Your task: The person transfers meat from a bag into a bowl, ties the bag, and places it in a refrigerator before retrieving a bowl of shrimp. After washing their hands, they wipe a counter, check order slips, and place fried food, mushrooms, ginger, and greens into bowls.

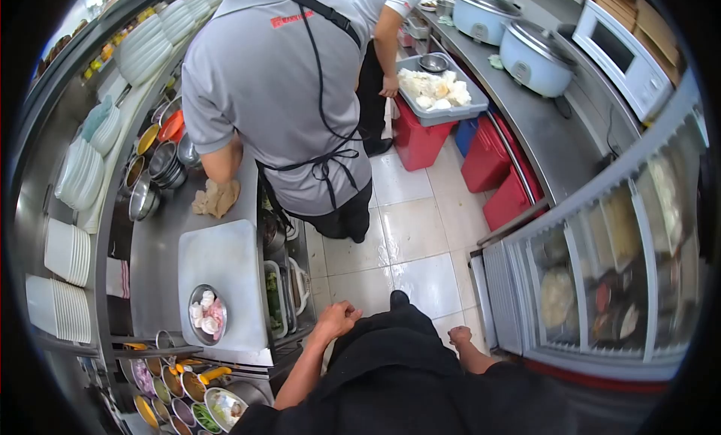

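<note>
With your left hand point(339, 319) and right hand point(460, 335) seemingly released, your shoe point(399, 298) could slip, because the floor point(422, 279) looks wet.

Tubs point(306, 286): white-rimmed, uncovered, side by side, below surface point(159, 262) edge, near left hand point(338, 320); one holding greens. Metal bowl point(197, 333): upright on white board point(219, 255), white and pink food inside.

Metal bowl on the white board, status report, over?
Left hand, right hand loosely curled, no item visible. Bowl upright on board. Co-worker ahead in aisle.
</note>
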Demonstrator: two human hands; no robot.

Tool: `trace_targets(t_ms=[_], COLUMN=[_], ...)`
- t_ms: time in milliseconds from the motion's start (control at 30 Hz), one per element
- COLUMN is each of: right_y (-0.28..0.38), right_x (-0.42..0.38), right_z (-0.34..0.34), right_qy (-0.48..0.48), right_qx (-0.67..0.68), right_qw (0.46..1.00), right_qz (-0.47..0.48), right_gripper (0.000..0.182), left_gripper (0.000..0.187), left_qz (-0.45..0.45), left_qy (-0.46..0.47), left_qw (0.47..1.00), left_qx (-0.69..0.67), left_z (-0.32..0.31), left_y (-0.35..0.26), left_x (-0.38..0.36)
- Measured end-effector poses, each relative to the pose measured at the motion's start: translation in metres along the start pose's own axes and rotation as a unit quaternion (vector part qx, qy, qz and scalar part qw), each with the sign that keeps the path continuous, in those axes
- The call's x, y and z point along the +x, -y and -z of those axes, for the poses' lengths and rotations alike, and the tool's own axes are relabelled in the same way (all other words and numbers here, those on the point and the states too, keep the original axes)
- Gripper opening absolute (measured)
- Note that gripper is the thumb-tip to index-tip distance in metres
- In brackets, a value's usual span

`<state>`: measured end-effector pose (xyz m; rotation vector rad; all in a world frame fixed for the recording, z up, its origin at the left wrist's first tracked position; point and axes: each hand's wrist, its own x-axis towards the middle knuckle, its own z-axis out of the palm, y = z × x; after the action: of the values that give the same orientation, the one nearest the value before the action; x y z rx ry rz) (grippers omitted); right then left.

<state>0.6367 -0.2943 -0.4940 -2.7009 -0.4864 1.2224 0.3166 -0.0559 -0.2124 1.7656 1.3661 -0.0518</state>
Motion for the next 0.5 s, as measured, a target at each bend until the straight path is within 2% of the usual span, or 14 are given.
trace_targets(t_ms=[33,67,100,167,233,333,400,500], right_y=[0.015,0.029,0.047,0.089,0.135,0.203,0.251,0.326], right_x=[0.016,0.034,0.049,0.073,0.092,0.121,0.124,0.120], right_z=[0.009,0.018,0.031,0.054,0.070,0.077,0.072,0.054], right_qy=[-0.038,-0.042,-0.030,0.023,0.048,0.063,0.099,0.140], right_qx=[0.117,0.138,0.113,0.206,0.175,0.123,0.123,0.092], right_qw=[0.992,0.989,0.993,0.978,0.983,0.990,0.987,0.981], right_qz=[-0.037,-0.022,-0.001,-0.030,-0.017,0.008,0.036,0.099], right_gripper=[0.008,0.016,0.016,0.016,0.016,0.018,0.021,0.022], left_gripper=[0.037,0.037,0.037,0.038,0.039,0.041,0.048,0.061], left_qz=[0.009,0.025,0.047,0.040,0.081,0.088,0.077,0.126], left_qy=[0.011,0.018,0.000,-0.008,-0.044,-0.112,-0.304,-0.442], left_qw=[1.000,0.999,0.999,0.999,0.995,0.988,0.943,0.877], left_qx=[0.010,0.014,-0.005,0.017,-0.027,-0.065,-0.109,-0.141], left_z=[0.001,0.000,0.000,0.009,0.022,0.041,0.053,0.103], left_y=[-0.007,-0.011,-0.016,-0.025,-0.031,-0.019,0.000,0.022], left_x=[0.009,0.016,0.022,0.035,0.042,0.057,0.068,0.080])
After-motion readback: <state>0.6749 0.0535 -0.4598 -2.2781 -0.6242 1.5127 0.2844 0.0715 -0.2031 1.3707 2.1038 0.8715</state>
